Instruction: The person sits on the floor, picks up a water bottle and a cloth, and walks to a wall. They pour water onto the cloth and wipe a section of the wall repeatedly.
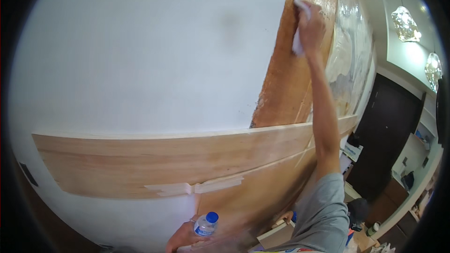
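Right hand (313,27) is holding cloth (296,44) against brown strip (280,84).
Its fingers are gripping the cloth between one and two o'clock; the left hand (183,237), fingers curled, is holding a bottle (205,227) at six o'clock.

The view holds one left hand (182,238), one right hand (313,28), one white cloth (297,46), one clear plastic bottle (203,228), one blue cap (212,217), two glass pendant lamps (405,24) and one dark door (386,126).
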`<action>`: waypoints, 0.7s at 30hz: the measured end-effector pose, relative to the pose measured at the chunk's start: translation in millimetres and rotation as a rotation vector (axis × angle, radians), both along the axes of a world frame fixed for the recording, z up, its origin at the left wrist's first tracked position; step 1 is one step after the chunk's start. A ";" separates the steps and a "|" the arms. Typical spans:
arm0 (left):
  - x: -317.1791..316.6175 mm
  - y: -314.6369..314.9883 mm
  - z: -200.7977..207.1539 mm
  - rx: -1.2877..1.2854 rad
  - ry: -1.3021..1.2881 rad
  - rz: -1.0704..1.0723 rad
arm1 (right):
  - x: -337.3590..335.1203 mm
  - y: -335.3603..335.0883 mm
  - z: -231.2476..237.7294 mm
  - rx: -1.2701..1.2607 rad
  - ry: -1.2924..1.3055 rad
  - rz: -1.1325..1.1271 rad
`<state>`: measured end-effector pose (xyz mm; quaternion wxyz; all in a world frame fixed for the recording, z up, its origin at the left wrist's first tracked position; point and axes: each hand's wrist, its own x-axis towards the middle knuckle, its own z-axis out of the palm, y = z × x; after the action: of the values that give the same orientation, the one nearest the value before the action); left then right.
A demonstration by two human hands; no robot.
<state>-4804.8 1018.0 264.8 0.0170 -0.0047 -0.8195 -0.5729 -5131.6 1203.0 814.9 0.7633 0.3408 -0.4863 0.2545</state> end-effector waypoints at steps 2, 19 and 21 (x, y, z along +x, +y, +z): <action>0.4 3.0 -1.6 0.036 -0.008 -0.040 | 21.3 -6.4 -32.4 0.107 0.013 0.066; -27.0 22.3 -6.5 0.189 0.031 -0.252 | -1.3 19.3 42.2 -0.124 0.018 -0.041; -17.6 23.3 9.8 0.143 0.019 -0.215 | 11.2 15.3 49.8 -0.156 -0.030 -0.031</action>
<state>-4822.4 1041.3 274.6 -0.0366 -0.0965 -0.7711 -0.6283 -5120.4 1218.3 864.7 0.7841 0.2689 -0.4816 0.2846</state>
